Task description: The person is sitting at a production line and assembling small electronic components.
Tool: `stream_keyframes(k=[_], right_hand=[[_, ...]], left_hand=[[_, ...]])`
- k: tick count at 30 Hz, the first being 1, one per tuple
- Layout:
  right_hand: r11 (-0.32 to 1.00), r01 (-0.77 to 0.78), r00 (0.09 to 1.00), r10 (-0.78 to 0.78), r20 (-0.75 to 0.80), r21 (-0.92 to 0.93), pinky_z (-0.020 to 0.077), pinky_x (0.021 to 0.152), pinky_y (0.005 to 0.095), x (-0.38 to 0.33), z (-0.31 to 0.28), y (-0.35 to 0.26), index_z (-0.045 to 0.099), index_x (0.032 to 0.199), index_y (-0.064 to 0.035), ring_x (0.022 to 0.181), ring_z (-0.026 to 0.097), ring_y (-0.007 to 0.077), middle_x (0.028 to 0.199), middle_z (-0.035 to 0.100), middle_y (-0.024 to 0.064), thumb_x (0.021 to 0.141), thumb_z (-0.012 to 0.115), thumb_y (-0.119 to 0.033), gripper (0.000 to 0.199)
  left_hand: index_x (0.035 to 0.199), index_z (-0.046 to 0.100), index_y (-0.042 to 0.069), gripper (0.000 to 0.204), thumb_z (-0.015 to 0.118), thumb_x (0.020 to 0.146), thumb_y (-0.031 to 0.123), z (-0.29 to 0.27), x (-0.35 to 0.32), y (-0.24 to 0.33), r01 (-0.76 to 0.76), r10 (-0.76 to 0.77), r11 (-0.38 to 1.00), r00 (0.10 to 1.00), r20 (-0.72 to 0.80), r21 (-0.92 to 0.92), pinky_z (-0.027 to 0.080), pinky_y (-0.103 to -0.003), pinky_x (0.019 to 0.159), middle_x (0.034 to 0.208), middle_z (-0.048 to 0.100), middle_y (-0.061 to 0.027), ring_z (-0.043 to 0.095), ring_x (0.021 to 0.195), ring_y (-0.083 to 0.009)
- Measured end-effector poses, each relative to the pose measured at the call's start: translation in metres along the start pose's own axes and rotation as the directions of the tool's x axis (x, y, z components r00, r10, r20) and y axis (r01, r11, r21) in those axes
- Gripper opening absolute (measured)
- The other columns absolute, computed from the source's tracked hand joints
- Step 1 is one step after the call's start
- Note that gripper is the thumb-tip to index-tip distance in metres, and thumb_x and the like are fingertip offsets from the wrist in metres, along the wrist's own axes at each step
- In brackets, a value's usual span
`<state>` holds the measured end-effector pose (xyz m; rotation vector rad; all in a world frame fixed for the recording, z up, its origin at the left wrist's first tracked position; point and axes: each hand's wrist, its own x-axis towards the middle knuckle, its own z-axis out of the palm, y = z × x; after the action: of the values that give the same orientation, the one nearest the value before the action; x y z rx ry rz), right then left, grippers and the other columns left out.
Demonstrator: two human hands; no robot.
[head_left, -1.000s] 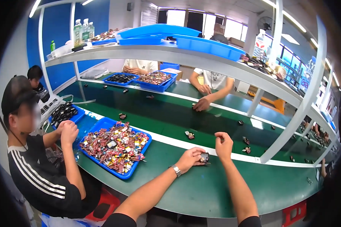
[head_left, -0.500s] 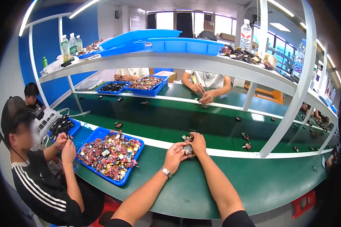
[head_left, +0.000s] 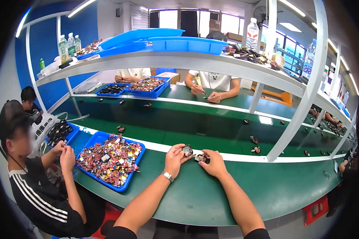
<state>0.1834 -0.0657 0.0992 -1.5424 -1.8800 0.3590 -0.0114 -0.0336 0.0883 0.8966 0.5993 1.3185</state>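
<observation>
Black part (head_left: 187, 150) tilts upright in left hand (head_left: 174, 158).

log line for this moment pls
left hand: holds small dark part | right hand: pinches small part | above green bench

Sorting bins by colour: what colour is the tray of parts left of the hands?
Blue tray, clearest in the head view.

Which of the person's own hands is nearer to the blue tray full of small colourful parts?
Left. The left hand, holding a small dark part, is just right of the blue tray. The right hand lies further right, beyond the left one.
</observation>
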Motion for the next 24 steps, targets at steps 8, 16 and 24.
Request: stream_keyframes(k=[8,16,24], right_hand=[[0.954,0.264,0.944,-0.226,-0.24,0.14,0.0515,0.086,0.036,-0.016,-0.002,-0.038,0.064,0.115,-0.0132,0.113,0.053,0.0283,0.125,0.053,0.0112,0.078,0.069,0.0,0.039],[0.939,0.326,0.941,-0.313,-0.128,0.107,0.0494,0.088,0.0374,-0.011,-0.002,-0.021,0.067,0.102,-0.0125,0.114,0.052,0.0282,0.129,0.052,0.01,0.078,0.074,-0.006,0.026],[0.901,0.428,0.893,-0.41,-0.185,0.073,0.0502,0.089,0.0375,-0.012,-0.003,-0.021,0.068,0.092,-0.0086,0.113,0.053,0.0292,0.123,0.057,0.0093,0.077,0.074,-0.006,0.016]], left_hand=[[0.121,0.049,-0.002,0.026,0.044,0.095,-0.002,-0.004,0.0,-0.001,0.049,-0.05,0.998,0.998,0.035,0.026,0.056,-0.04,0.092,0.119,0.059,-0.0164,0.062,0.107,-0.0243],[0.123,0.05,0.0,0.028,0.045,0.096,-0.001,0.002,-0.006,-0.002,0.085,-0.142,0.964,0.966,0.217,0.254,0.055,-0.034,0.091,0.121,0.06,-0.0127,0.061,0.108,-0.0201],[0.123,0.051,0.001,0.03,0.044,0.095,-0.003,0.001,-0.008,0.002,0.12,-0.187,0.963,0.943,0.277,0.24,0.053,-0.032,0.092,0.125,0.059,-0.0117,0.06,0.111,-0.0178]])
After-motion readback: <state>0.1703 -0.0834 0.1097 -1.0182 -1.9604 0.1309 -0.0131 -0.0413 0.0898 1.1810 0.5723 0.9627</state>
